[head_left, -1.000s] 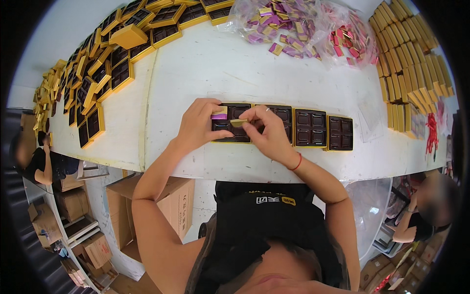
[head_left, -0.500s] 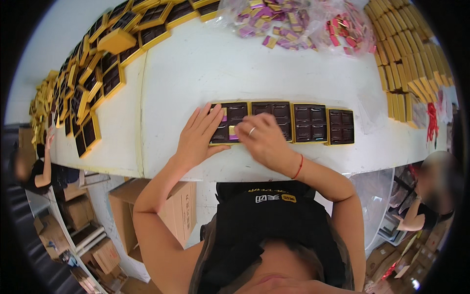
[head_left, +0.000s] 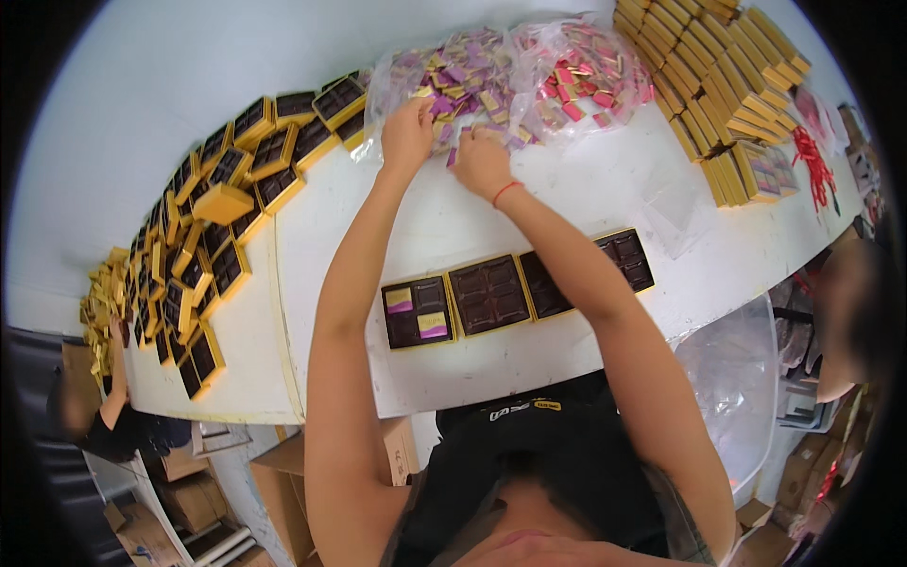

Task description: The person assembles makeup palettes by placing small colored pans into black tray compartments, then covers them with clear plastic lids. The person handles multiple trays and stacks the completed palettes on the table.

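Note:
Both arms stretch forward to a loose pile of small purple-and-gold wrapped pieces (head_left: 491, 99), partly in a clear plastic bag (head_left: 380, 99). At the pile's near left side is my left hand (head_left: 408, 140), fingers closed; what is between them is hidden. Just right of it my right hand (head_left: 484, 163) has its fingers curled, with a purple wrapped piece at the tips. Nearer me stands a row of gold-edged boxes with dark sectioned trays. The leftmost box (head_left: 402, 331) holds two of the wrapped pieces, upper left and lower right; my right forearm partly covers the row.
Many similar boxes (head_left: 227, 170) are heaped at the left. A bag of red-and-gold pieces (head_left: 576, 85) lies beside the purple pile. Stacked gold boxes (head_left: 704, 85) and red cords (head_left: 812, 165) are at the right. Other people are at both sides.
Both hands have left the leftmost box and reached forward to the purple pile. The whole view has shifted and tilted. The two pieces in that box are now uncovered.

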Tool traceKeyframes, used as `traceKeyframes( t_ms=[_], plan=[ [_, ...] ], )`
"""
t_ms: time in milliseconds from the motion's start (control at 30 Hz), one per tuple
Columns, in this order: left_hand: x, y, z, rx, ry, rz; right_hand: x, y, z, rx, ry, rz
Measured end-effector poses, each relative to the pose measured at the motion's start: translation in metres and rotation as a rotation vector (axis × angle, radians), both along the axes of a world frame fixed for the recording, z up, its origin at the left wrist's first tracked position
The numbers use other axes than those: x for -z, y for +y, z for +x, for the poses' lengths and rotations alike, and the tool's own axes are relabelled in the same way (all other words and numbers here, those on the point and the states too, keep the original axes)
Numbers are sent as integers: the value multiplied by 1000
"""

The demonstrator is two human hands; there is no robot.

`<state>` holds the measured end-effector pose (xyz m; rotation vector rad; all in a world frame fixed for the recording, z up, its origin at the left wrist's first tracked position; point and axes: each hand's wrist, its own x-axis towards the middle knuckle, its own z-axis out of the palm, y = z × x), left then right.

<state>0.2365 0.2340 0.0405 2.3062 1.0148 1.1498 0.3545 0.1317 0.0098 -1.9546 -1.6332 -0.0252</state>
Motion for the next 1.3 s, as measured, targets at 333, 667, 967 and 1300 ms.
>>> traceKeyframes(
  t_ms=[333, 667, 967, 1300],
  plan=[
    [42, 53, 2, -173, 254, -212, -46, -129, 44, -624, 761, -149],
    [-38, -43, -1, 211, -125, -465, -38, -205, 26, -652, 764, -37],
    [-30, -212, -81, 271, 292, -647, -31, -228, 8, -713, 506, -71],
    [-22, -223, -87, 271, 315, -559, -24, -233, 5, -614, 62, 198]
  ],
)
